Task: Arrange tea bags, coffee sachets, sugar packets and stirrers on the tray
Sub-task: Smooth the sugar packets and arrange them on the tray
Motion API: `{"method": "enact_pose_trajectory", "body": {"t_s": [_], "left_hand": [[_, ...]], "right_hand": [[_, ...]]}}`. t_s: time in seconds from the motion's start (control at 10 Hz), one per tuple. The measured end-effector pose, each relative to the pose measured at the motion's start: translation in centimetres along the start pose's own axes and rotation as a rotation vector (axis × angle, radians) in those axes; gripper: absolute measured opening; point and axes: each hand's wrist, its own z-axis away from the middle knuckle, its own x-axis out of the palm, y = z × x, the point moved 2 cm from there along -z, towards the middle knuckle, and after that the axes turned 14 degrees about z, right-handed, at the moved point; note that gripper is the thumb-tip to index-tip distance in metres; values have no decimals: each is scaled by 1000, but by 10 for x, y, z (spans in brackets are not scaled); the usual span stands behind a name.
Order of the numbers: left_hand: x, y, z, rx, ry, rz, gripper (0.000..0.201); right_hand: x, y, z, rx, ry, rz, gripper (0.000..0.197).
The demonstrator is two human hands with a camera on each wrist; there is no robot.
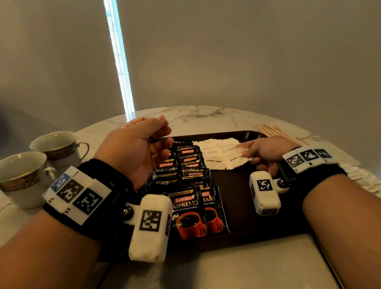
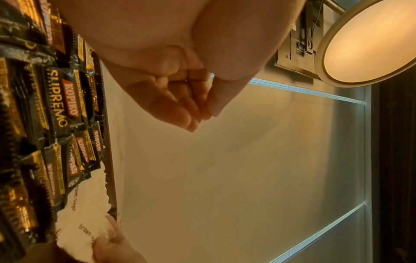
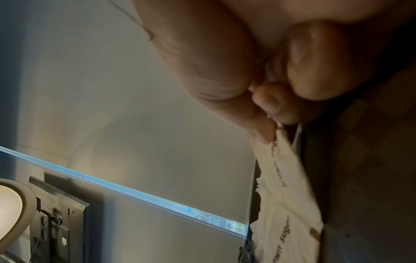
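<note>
- Right hand (image 1: 266, 153) of mine pinches a white sugar packet (image 1: 237, 160) by its edge, thumb on top, fingers curled beneath; the packet lies on the tray (image 1: 244, 200) beside another marked "brown sugar".
- My left hand (image 1: 137, 148) hangs above the coffee sachets (image 1: 183, 176), fingers loosely curled with their tips close together; I see nothing held in it.
- I see the sachets overlapping in rows on the tray's left half, with the sugar packets just to their right.
- Wooden stirrers (image 1: 273, 130) lie on the table (image 1: 225, 279) past the tray's far right corner.
- Two cups (image 1: 38, 163) stand left of the tray.
</note>
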Motion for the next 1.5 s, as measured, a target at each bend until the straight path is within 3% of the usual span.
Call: {"method": "enact_pose_trajectory", "body": {"t_s": [0.3, 0.6, 0.7, 0.8, 0.9, 1.3, 1.4, 1.5], "left_hand": [[0, -1, 0, -5, 5, 1, 13], [0, 1, -1, -1, 17, 6, 16], [-1, 0, -1, 2, 17, 7, 15], [-1, 1, 0, 4, 20, 12, 14], [-1, 1, -1, 2, 19, 12, 14], [4, -2, 2, -30, -7, 46, 13], [8, -3, 7, -44, -21, 58, 14], [13, -4, 10, -56, -29, 75, 14]], "right_hand": [[-3, 2, 0, 27, 43, 97, 18], [-3, 2, 4, 55, 141, 37, 34], [-1, -1, 8, -4, 181, -53, 23], [7, -8, 18, -58, 74, -127, 16], [12, -10, 24, -37, -33, -90, 23], [2, -21, 31, -181, 125, -172, 12], [-8, -33, 46, -201, 177, -86, 14], [-29, -40, 62, -216, 241, 176, 16]]}}
